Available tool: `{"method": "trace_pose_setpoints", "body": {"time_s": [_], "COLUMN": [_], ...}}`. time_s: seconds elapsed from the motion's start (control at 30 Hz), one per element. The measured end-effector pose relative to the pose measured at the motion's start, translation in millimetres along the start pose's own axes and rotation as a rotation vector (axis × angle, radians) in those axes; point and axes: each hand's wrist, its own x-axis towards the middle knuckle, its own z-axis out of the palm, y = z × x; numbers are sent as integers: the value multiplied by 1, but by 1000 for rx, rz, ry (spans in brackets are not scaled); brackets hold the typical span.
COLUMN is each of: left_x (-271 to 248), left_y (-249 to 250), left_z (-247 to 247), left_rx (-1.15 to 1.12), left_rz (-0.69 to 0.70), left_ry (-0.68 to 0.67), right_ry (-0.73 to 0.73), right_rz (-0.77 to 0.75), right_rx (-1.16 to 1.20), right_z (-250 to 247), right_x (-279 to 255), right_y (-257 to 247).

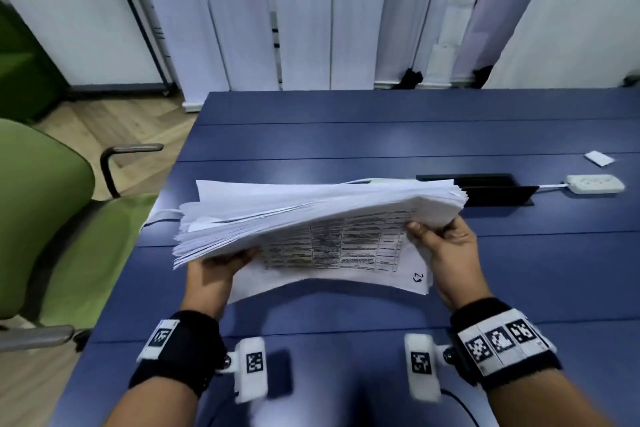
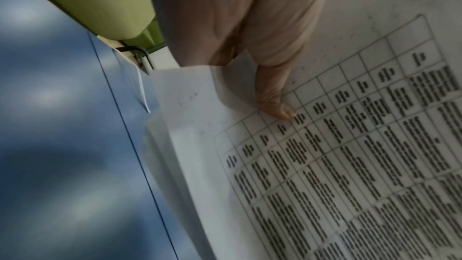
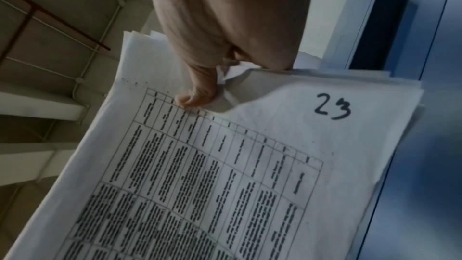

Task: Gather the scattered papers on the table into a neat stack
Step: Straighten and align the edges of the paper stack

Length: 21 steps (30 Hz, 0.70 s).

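Note:
A thick stack of white papers (image 1: 311,215) is held up above the blue table (image 1: 346,139), its lower edge toward me. The sheet facing me carries a printed grid and a handwritten "23" (image 3: 332,109). My left hand (image 1: 225,265) grips the stack's left side, thumb (image 2: 275,104) pressed on the printed sheet (image 2: 350,165) and fingers hidden behind. My right hand (image 1: 438,237) grips the right side, its thumb (image 3: 197,95) on the same sheet (image 3: 225,165). The sheets' left edges are fanned and uneven. One white sheet edge (image 1: 162,217) shows under the stack at the table's left rim.
A green chair (image 1: 45,218) stands close to the table's left side. Behind the stack are a black cable hatch (image 1: 485,189), a white power strip (image 1: 594,183) and a small white card (image 1: 599,159). Vertical blinds hang beyond the far edge.

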Motion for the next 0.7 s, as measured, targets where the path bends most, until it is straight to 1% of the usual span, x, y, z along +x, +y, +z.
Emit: {"method": "trace_pose_setpoints", "body": {"time_s": [0.07, 0.2, 0.23, 0.3, 0.37, 0.43, 0.53, 0.63, 0.7], "left_x": [-1, -6, -8, -16, -23, -26, -21, -13, -13], "left_y": [-6, -24, -30, -38, -48, -49, -34, -16, -16], "left_z": [-5, -21, -24, -27, -28, -20, 1, 19, 22], "left_rx": [-20, -22, -31, -72, -104, -61, 46, 73, 54], "left_rz": [-30, -280, -317, -367, -381, -333, -168, 1, 66], "left_ry": [-63, -212, -237, -225, -173, -116, 2, 93, 138], "right_ry": [0, -42, -45, -39, 4, 60, 142, 200, 216], "right_rz": [7, 69, 83, 104, 108, 84, 16, -94, -149], "right_rx": [-22, -90, -112, -146, -168, -211, -316, -311, -288], "right_z": [-5, -16, -19, -24, -26, -24, -14, -1, 5], "right_x": [1, 5, 7, 10, 13, 13, 11, 3, -6], "right_y": [2, 0, -2, -5, -4, 3, 15, 22, 25]}}
